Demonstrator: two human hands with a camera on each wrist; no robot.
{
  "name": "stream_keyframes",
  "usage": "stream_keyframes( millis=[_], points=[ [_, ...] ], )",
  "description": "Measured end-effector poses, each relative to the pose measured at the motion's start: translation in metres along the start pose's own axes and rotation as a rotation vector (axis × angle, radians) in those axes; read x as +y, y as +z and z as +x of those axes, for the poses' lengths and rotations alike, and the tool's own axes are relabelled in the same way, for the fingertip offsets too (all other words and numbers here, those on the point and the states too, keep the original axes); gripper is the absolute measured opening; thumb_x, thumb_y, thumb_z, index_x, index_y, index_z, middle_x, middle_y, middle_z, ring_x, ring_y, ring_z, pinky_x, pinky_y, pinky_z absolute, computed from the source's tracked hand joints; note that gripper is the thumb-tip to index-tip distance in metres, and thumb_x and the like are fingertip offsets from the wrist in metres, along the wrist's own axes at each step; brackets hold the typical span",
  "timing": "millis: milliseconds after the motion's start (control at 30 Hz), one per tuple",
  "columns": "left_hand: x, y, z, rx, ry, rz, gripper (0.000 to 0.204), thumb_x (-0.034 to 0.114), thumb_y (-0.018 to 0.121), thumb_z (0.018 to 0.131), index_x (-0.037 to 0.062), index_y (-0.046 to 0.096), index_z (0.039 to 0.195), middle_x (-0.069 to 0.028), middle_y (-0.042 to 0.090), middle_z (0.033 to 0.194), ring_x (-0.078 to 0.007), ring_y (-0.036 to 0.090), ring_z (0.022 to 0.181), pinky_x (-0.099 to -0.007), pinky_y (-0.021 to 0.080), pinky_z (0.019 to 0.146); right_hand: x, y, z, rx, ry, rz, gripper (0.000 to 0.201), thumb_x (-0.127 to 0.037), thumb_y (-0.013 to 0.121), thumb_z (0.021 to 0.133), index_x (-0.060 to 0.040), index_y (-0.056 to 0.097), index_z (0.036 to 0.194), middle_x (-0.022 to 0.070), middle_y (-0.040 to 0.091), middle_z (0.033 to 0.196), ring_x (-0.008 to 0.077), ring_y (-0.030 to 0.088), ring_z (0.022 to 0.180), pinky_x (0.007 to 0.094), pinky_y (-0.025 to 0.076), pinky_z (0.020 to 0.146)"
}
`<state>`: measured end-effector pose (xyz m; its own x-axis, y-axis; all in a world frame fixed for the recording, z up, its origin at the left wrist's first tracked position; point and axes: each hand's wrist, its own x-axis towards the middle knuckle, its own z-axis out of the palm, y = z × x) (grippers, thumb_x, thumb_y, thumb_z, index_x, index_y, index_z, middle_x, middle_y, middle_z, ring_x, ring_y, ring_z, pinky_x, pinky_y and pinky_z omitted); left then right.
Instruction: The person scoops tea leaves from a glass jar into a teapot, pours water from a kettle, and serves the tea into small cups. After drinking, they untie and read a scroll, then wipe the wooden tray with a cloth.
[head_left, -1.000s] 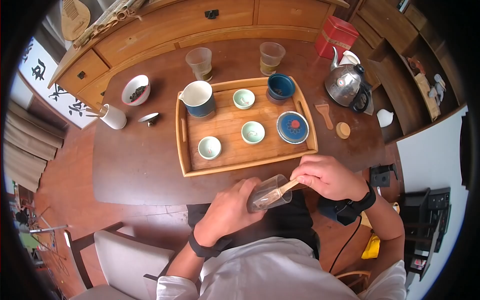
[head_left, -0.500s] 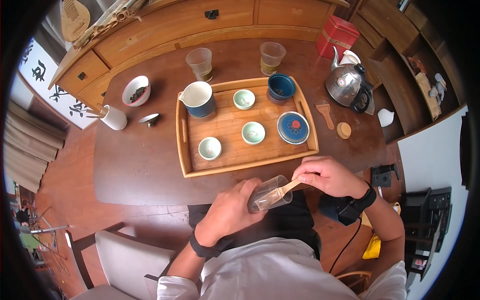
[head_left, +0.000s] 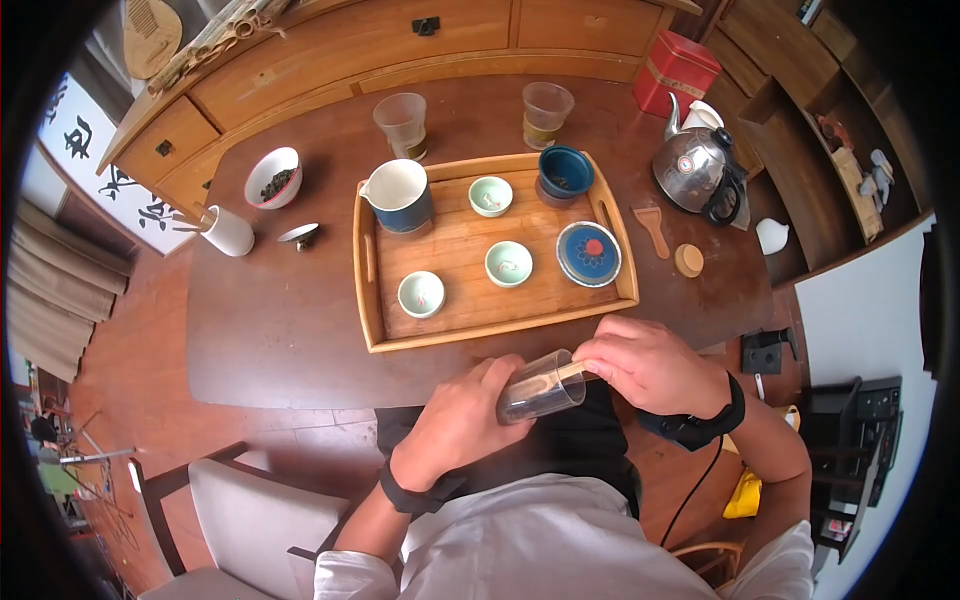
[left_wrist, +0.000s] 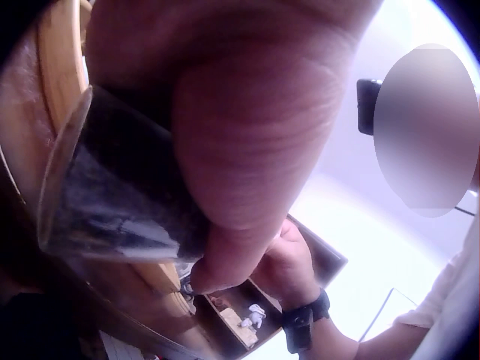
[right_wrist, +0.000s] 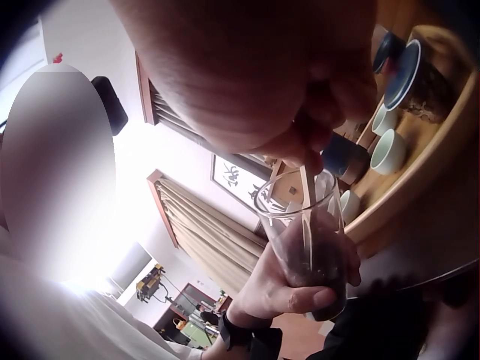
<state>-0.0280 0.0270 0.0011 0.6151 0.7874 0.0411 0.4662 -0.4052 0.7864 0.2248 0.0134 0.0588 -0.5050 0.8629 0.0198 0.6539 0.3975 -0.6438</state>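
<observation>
Above the lap, at the table's near edge, my left hand (head_left: 460, 415) grips a clear glass (head_left: 545, 402) around its lower part. The glass tilts, its mouth facing my right hand (head_left: 655, 368). Thumb and fingers of that hand pinch a slim wooden utensil (head_left: 568, 371), whose far end is inside the glass. From the right wrist, the utensil (right_wrist: 308, 214) runs down through the rim toward the dark-looking bottom of the glass (right_wrist: 281, 240). In the left wrist view, my palm and thumb cover much of the glass (left_wrist: 112, 202).
Beyond the hands lies a wooden tray (head_left: 450, 240) with three pale green cups, a blue pitcher (head_left: 400, 200), a blue cup (head_left: 565, 173) and a blue lidded pot (head_left: 588, 254). A bowl of dark leaves (head_left: 273, 178) stands left, a steel kettle (head_left: 690, 170) right.
My right hand has shifted a little left, close to the mouth of the glass, and the wooden utensil sits deeper inside. The left hand and glass have barely moved.
</observation>
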Motion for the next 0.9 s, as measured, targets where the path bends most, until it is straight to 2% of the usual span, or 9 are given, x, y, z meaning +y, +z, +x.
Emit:
stream_keyframes(
  millis=[300, 600, 700, 900],
  points=[
    [0.000, -0.002, -0.001, -0.003, -0.012, -0.005, 0.059, 0.024, 0.084, 0.070, 0.0048, 0.054, 0.117, -0.0178, 0.067, 0.100, -0.0384, 0.066, 0.090, -0.0416, 0.054, 0.075, 0.004, 0.007, -0.003, -0.018, 0.149, 0.249, 0.015, -0.013, 0.058, 0.096, -0.0032, 0.067, 0.103, 0.0112, 0.061, 0.088, 0.0289, 0.061, 0.081, 0.0363, 0.049, 0.072],
    [0.000, -0.003, 0.000, -0.007, -0.012, -0.014, 0.059, 0.024, 0.084, 0.070, 0.0053, 0.054, 0.118, -0.0172, 0.067, 0.098, -0.0381, 0.066, 0.089, -0.0417, 0.054, 0.075, 0.019, 0.006, -0.007, -0.032, 0.323, 0.443, 0.018, -0.014, 0.058, 0.098, -0.0006, 0.066, 0.105, 0.0069, 0.066, 0.089, 0.0143, 0.060, 0.081, 0.0285, 0.048, 0.074],
    [0.001, -0.006, -0.001, -0.024, -0.037, -0.050, 0.054, 0.017, 0.079, 0.073, 0.0073, 0.053, 0.119, -0.0162, 0.066, 0.104, -0.0367, 0.064, 0.095, -0.0442, 0.053, 0.079, 0.017, -0.003, -0.008, -0.077, 0.455, 0.481, 0.018, -0.014, 0.058, 0.098, -0.0006, 0.066, 0.106, 0.0042, 0.066, 0.088, 0.0097, 0.058, 0.080, 0.0263, 0.048, 0.074],
    [-0.003, -0.004, 0.000, 0.007, -0.023, -0.035, 0.060, 0.023, 0.084, 0.070, 0.0059, 0.054, 0.120, -0.0187, 0.067, 0.104, -0.0399, 0.066, 0.092, -0.0421, 0.054, 0.078, 0.024, -0.009, -0.014, -0.020, 0.473, 0.522, 0.017, -0.013, 0.057, 0.099, -0.0009, 0.066, 0.107, 0.0010, 0.064, 0.086, 0.0080, 0.055, 0.077, 0.0250, 0.046, 0.070]
  ],
)
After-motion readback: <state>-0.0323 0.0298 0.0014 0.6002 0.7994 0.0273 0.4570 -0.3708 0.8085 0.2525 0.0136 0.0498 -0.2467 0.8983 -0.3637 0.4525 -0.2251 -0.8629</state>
